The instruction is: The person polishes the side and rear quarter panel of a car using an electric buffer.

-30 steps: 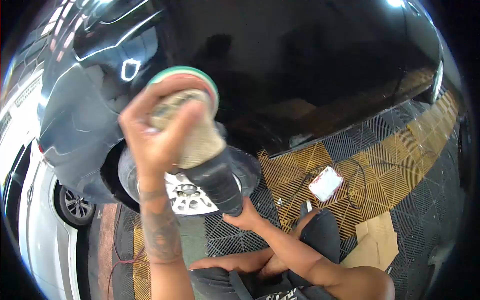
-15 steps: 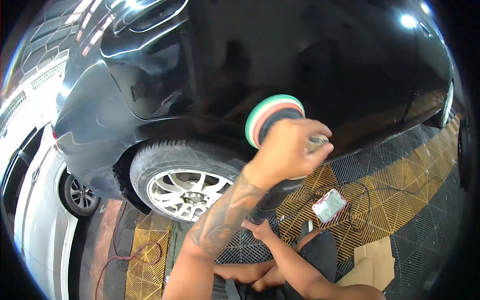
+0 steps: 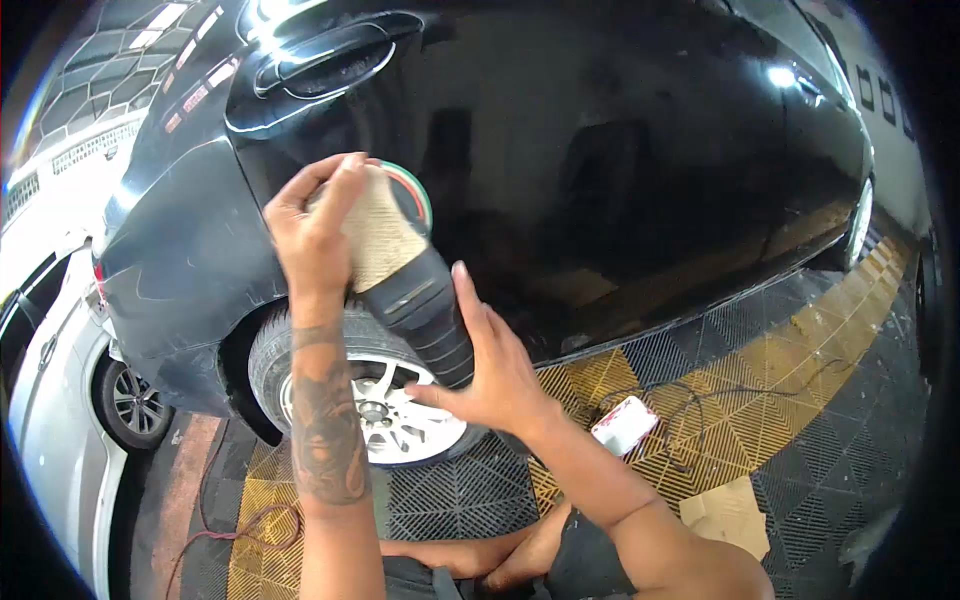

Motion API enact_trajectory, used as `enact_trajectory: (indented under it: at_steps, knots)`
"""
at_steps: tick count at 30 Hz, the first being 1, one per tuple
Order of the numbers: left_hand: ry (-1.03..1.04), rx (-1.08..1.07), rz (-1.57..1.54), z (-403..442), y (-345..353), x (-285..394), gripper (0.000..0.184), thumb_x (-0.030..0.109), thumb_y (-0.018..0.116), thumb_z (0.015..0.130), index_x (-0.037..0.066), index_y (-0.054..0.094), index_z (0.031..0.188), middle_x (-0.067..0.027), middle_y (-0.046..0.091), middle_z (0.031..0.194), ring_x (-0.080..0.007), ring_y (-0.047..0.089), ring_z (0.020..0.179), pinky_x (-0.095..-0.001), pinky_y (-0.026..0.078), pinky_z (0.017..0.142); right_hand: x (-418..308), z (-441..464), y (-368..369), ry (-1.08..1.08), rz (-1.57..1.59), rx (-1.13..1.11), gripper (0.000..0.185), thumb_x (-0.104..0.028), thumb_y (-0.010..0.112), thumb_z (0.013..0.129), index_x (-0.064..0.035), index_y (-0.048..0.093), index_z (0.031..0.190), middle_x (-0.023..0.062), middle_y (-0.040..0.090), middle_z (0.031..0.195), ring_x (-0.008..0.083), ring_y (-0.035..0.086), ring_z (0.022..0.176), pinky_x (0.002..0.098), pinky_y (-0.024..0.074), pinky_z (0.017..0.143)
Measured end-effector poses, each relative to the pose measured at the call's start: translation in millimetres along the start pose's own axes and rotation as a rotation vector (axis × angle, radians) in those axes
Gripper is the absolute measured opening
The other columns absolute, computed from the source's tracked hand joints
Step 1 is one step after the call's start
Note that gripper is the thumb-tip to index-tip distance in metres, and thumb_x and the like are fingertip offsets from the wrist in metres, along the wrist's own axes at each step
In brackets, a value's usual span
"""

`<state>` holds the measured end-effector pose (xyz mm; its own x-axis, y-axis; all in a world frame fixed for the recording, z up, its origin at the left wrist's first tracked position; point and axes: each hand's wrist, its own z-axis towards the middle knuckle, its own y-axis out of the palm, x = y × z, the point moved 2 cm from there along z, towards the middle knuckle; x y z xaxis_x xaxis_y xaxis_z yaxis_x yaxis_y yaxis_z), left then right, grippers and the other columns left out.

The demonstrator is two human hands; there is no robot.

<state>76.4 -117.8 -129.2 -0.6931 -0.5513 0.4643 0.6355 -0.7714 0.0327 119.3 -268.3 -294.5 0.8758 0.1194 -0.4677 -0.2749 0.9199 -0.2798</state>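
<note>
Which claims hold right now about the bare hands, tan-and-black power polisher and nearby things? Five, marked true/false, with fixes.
1. The left hand grips the tan-and-black power polisher at its pad end. True.
2. The white multi-spoke wheel is on a silver van. False: it is on the glossy black car.
3. The white-faced rectangular object lies on yellow slatted floor tiles. True.
4. The flat brown cardboard leans on the door. False: it lies on the floor.
5. The right hand is at the black handle. True.
</note>
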Motion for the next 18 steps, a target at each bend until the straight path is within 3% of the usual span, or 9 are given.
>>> enact_trajectory:
  at_steps: [3, 5, 6, 9, 11, 13, 15, 17, 18]
  knots:
    - [0.062, -0.003, 0.026, -4, 31, 2, 0.024, 0.017, 0.073, 0.089, -0.005, 0.077, 0.097, -0.0094, 0.076, 0.088, -0.0132, 0.069, 0.080, -0.0267, 0.054, 0.075, -6, 26, -14, -0.053, -0.154, 0.146, 0.126, -0.039, 0.089, 0.072, -0.0125, 0.007, 0.163, 0.0304, 0.055, 0.130, 0.0476, 0.059, 0.113, 0.0521, 0.0503, 0.097]
    - [0.081, 0.010, 0.003, -4, 60, -1, 0.024, 0.020, 0.074, 0.087, -0.003, 0.079, 0.094, -0.0108, 0.077, 0.084, -0.0140, 0.071, 0.075, -0.0293, 0.055, 0.071, -6, 32, -33, 0.060, -0.212, 0.176, 0.120, -0.037, 0.086, 0.076, -0.0127, 0.008, 0.163, 0.0323, 0.055, 0.133, 0.0498, 0.059, 0.117, 0.0524, 0.0510, 0.098]
    - [0.077, -0.008, 0.067, -4, 73, 0, 0.026, 0.020, 0.074, 0.088, -0.004, 0.078, 0.097, -0.0099, 0.077, 0.088, -0.0136, 0.070, 0.078, -0.0287, 0.056, 0.074, -1, 33, -43, 0.011, -0.262, 0.211, 0.118, -0.035, 0.086, 0.077, -0.0125, 0.008, 0.162, 0.0325, 0.054, 0.135, 0.0496, 0.059, 0.119, 0.0524, 0.0510, 0.098]
    - [0.074, -0.035, 0.138, 1, 115, 13, 0.029, 0.028, 0.074, 0.086, 0.001, 0.078, 0.095, -0.0153, 0.077, 0.086, -0.0228, 0.075, 0.078, -0.0342, 0.057, 0.076, 5, 37, -81, 0.062, -0.269, 0.241, 0.113, -0.032, 0.085, 0.078, -0.0126, 0.010, 0.161, 0.0325, 0.055, 0.138, 0.0496, 0.061, 0.119, 0.0522, 0.0512, 0.099]
    - [0.245, 0.059, 0.164, -3, 137, 14, 0.046, 0.024, 0.073, 0.088, 0.001, 0.064, 0.128, -0.0185, 0.071, 0.118, -0.0338, 0.069, 0.107, -0.0390, 0.054, 0.093, 2, 46, -105, 0.076, -0.348, 0.274, 0.110, -0.032, 0.084, 0.078, -0.0149, 0.012, 0.160, 0.0315, 0.065, 0.122, 0.0500, 0.067, 0.107, 0.0524, 0.0544, 0.092]
    - [0.563, 0.139, 0.245, -34, 129, 30, 0.053, 0.020, 0.072, 0.089, 0.002, 0.056, 0.135, -0.0198, 0.064, 0.130, -0.0371, 0.064, 0.115, -0.0421, 0.050, 0.099, -1, 60, -130, 0.158, -0.444, 0.260, 0.110, -0.034, 0.083, 0.078, -0.0178, 0.012, 0.161, 0.0311, 0.068, 0.114, 0.0504, 0.067, 0.103, 0.0528, 0.0549, 0.090]
    - [0.407, -0.322, 0.109, -130, 67, 53, 0.055, 0.017, 0.070, 0.087, 0.004, 0.055, 0.138, -0.0185, 0.063, 0.128, -0.0360, 0.062, 0.116, -0.0439, 0.050, 0.097, -11, 87, -156, 0.039, -0.438, 0.284, 0.110, -0.036, 0.082, 0.078, -0.0207, 0.011, 0.161, 0.0309, 0.069, 0.111, 0.0503, 0.067, 0.103, 0.0527, 0.0550, 0.090]
    - [0.267, -0.510, 0.473, -198, 3, 27, 0.051, 0.016, 0.072, 0.085, 0.010, 0.061, 0.134, -0.0150, 0.069, 0.115, -0.0336, 0.068, 0.104, -0.0400, 0.053, 0.090, -18, 104, -165, 0.066, -0.554, 0.293, 0.111, -0.036, 0.082, 0.077, -0.0224, 0.011, 0.161, 0.0299, 0.069, 0.117, 0.0485, 0.068, 0.107, 0.0522, 0.0541, 0.094]
    - [-0.029, -0.490, 0.315, -235, -31, -3, 0.049, 0.020, 0.073, 0.085, 0.009, 0.063, 0.132, -0.0148, 0.072, 0.110, -0.0339, 0.070, 0.098, -0.0406, 0.056, 0.084, -19, 114, -167, 0.023, -0.551, 0.298, 0.110, -0.037, 0.082, 0.077, -0.0231, 0.011, 0.161, 0.0297, 0.068, 0.118, 0.0482, 0.067, 0.107, 0.0522, 0.0536, 0.095]
